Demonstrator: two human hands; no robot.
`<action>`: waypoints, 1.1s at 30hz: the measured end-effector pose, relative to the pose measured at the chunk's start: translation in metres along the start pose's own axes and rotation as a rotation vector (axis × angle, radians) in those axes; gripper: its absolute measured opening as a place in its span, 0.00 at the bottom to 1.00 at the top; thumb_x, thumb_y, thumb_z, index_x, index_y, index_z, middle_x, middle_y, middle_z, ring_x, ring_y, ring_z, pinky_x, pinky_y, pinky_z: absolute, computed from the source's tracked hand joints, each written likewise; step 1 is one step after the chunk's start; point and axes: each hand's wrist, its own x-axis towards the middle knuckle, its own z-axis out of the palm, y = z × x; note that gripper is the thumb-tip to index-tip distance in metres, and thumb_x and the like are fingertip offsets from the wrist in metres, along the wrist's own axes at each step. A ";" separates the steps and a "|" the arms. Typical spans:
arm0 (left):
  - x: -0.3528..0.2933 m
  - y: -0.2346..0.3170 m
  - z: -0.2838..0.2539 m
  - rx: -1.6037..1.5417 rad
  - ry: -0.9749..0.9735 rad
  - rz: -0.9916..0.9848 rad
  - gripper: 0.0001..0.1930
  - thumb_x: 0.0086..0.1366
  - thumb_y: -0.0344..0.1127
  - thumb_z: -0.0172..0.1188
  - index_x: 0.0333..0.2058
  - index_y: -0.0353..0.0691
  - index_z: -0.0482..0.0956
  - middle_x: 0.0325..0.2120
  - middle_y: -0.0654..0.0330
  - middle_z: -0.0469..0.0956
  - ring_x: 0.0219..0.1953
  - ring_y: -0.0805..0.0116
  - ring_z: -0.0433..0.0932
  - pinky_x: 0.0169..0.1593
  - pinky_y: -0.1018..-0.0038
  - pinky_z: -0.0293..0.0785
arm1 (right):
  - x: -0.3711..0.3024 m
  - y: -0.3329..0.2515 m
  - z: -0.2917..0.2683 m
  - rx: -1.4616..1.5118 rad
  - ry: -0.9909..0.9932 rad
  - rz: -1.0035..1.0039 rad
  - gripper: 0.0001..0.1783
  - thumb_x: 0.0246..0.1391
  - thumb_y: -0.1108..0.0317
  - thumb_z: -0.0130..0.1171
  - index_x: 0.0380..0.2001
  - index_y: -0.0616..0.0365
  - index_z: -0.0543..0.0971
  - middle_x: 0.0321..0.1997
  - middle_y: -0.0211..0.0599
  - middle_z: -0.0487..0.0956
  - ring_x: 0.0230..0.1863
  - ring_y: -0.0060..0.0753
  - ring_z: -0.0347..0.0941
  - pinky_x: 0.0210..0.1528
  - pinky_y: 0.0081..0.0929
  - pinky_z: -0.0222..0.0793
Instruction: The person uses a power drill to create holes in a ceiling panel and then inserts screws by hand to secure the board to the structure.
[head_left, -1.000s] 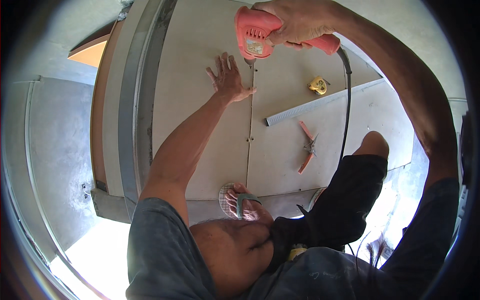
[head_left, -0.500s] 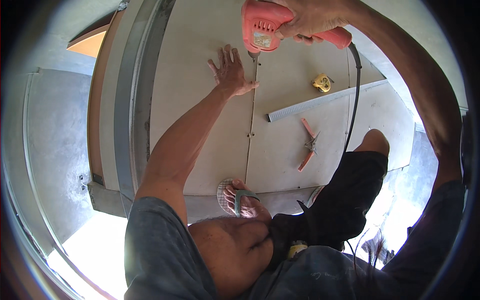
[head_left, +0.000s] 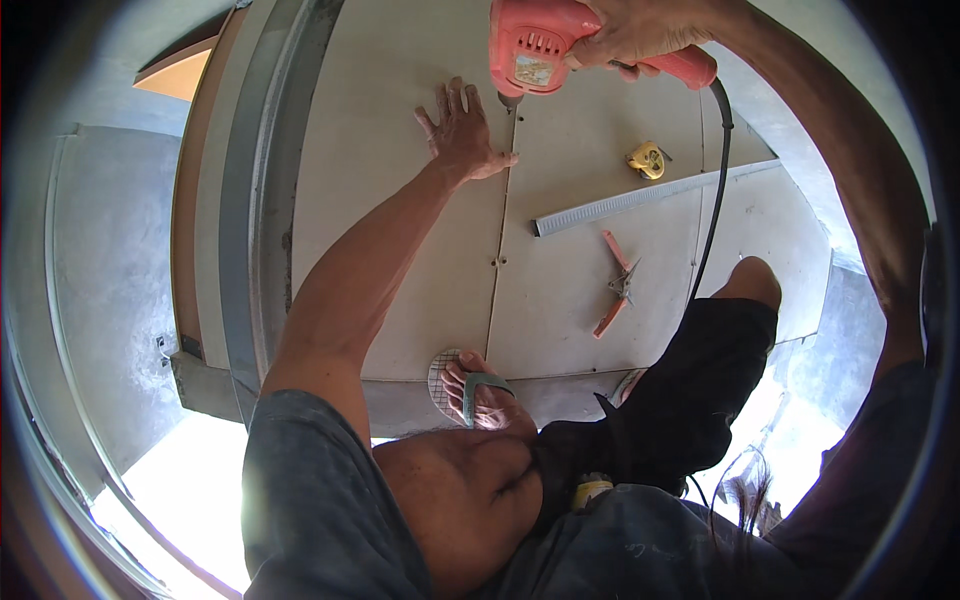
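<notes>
A red corded power drill (head_left: 531,50) is gripped by my right hand (head_left: 640,35) at the top of the view. My fingers wrap round its handle, and its nose points down at the seam between two pale boards (head_left: 400,200), near a screw head. Whether the tip touches the board I cannot tell. To the left of the drill, my left hand (head_left: 463,135) lies flat on the board with its fingers spread, its thumb reaching the seam. From the handle's end a black cord (head_left: 716,190) hangs down past my right knee.
Right of the seam lie a yellow tape measure (head_left: 648,160), a long metal channel (head_left: 640,203) and orange-handled snips (head_left: 615,285), spread apart. A grey metal beam (head_left: 262,200) runs along the left. My sandalled foot (head_left: 482,392) rests at the boards' near edge.
The drill and my right hand have shifted slightly up and to the right in view. My left hand stays spread on the board. The view itself has moved a little.
</notes>
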 end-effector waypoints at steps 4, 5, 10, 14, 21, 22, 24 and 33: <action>0.001 0.002 0.001 -0.009 -0.002 -0.001 0.67 0.46 0.67 0.73 0.72 0.33 0.44 0.74 0.47 0.39 0.76 0.43 0.35 0.68 0.28 0.43 | -0.002 -0.001 -0.001 0.008 0.007 -0.036 0.30 0.61 0.60 0.61 0.62 0.57 0.64 0.31 0.36 0.79 0.30 0.29 0.78 0.32 0.34 0.74; 0.001 0.001 0.001 0.000 -0.005 -0.003 0.67 0.46 0.67 0.73 0.72 0.33 0.43 0.74 0.47 0.38 0.76 0.43 0.35 0.68 0.28 0.43 | -0.001 -0.003 -0.003 0.001 -0.011 -0.034 0.31 0.61 0.60 0.61 0.62 0.57 0.64 0.30 0.36 0.79 0.30 0.29 0.78 0.32 0.34 0.74; 0.002 0.003 0.002 0.005 -0.019 -0.010 0.67 0.47 0.67 0.73 0.72 0.33 0.43 0.74 0.47 0.37 0.76 0.44 0.34 0.69 0.28 0.42 | 0.000 0.000 -0.002 0.004 -0.020 -0.048 0.31 0.61 0.60 0.61 0.62 0.57 0.63 0.30 0.35 0.78 0.29 0.29 0.77 0.31 0.33 0.74; 0.001 0.001 0.001 0.005 -0.019 -0.007 0.67 0.47 0.67 0.73 0.72 0.33 0.42 0.74 0.47 0.37 0.76 0.44 0.34 0.69 0.28 0.42 | 0.003 0.002 -0.001 0.020 -0.012 -0.067 0.32 0.61 0.60 0.61 0.64 0.56 0.62 0.30 0.35 0.78 0.29 0.29 0.77 0.32 0.34 0.73; 0.004 0.006 0.003 0.008 -0.001 0.004 0.67 0.47 0.67 0.73 0.72 0.33 0.43 0.74 0.47 0.38 0.76 0.44 0.35 0.68 0.27 0.44 | 0.013 0.014 0.003 -0.057 -0.004 -0.039 0.38 0.60 0.54 0.63 0.67 0.56 0.60 0.31 0.36 0.79 0.30 0.31 0.78 0.34 0.37 0.74; 0.002 0.000 0.005 0.014 -0.007 -0.008 0.67 0.47 0.67 0.73 0.72 0.33 0.43 0.74 0.47 0.38 0.76 0.44 0.35 0.68 0.27 0.44 | 0.006 0.003 -0.002 -0.024 -0.045 -0.055 0.39 0.59 0.53 0.63 0.67 0.56 0.60 0.31 0.36 0.80 0.30 0.31 0.78 0.34 0.37 0.74; 0.003 0.001 0.004 0.014 -0.008 -0.004 0.67 0.46 0.67 0.73 0.72 0.33 0.43 0.74 0.47 0.39 0.76 0.43 0.36 0.68 0.27 0.45 | -0.002 -0.001 -0.008 0.003 -0.089 -0.055 0.40 0.59 0.51 0.64 0.67 0.56 0.60 0.31 0.36 0.80 0.30 0.31 0.78 0.35 0.37 0.75; 0.003 0.003 0.004 -0.005 -0.021 -0.020 0.66 0.47 0.65 0.73 0.72 0.34 0.42 0.74 0.48 0.37 0.76 0.44 0.35 0.69 0.27 0.42 | 0.009 0.002 0.001 -0.027 -0.039 -0.063 0.39 0.59 0.50 0.64 0.66 0.56 0.61 0.31 0.36 0.80 0.30 0.30 0.78 0.34 0.36 0.74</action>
